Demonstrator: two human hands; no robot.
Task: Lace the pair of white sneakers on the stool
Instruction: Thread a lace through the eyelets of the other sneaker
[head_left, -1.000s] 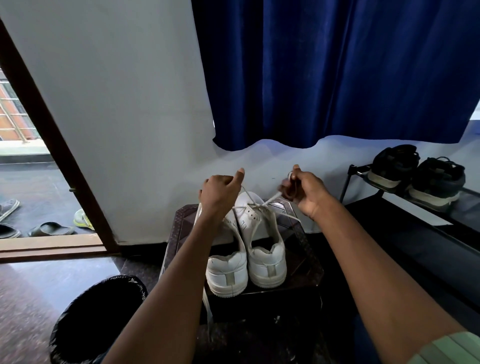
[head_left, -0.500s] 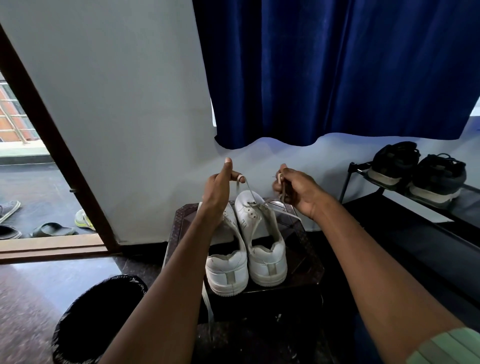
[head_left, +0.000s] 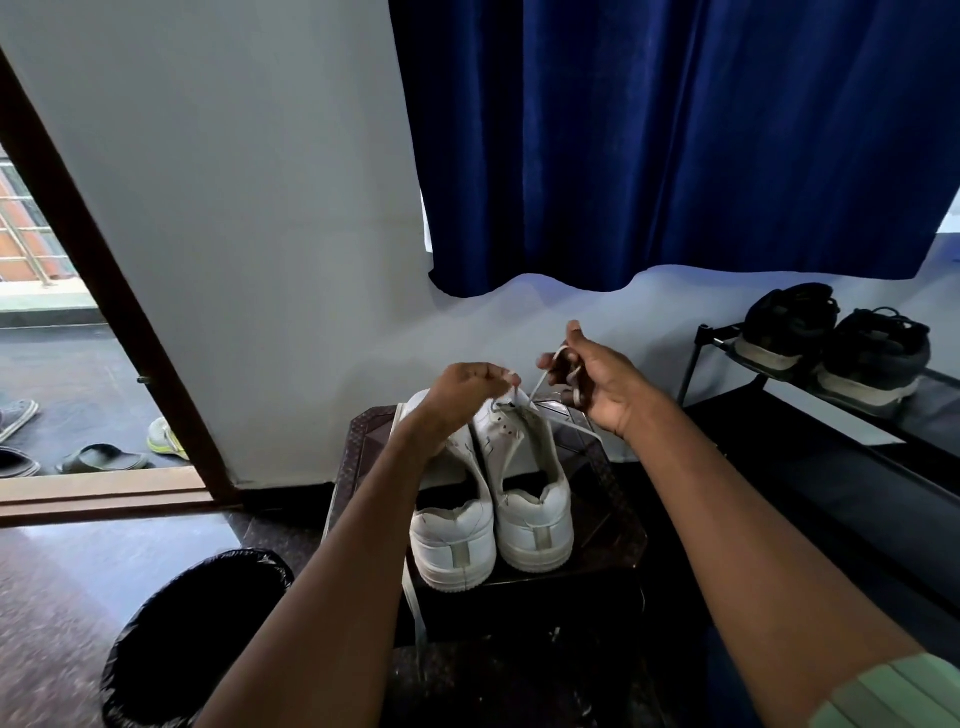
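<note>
Sneakers (head_left: 493, 509) (heels nearest) point toward wall (head_left: 260, 208).

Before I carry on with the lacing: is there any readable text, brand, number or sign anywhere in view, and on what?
None can be read.
White sneakers on the stool: plain grey heel tabs and faint marks on the side, no legible lettering.
Dark shoes on the rack: no brand visible.
Bin, curtain and wall: no print or sign.
</note>
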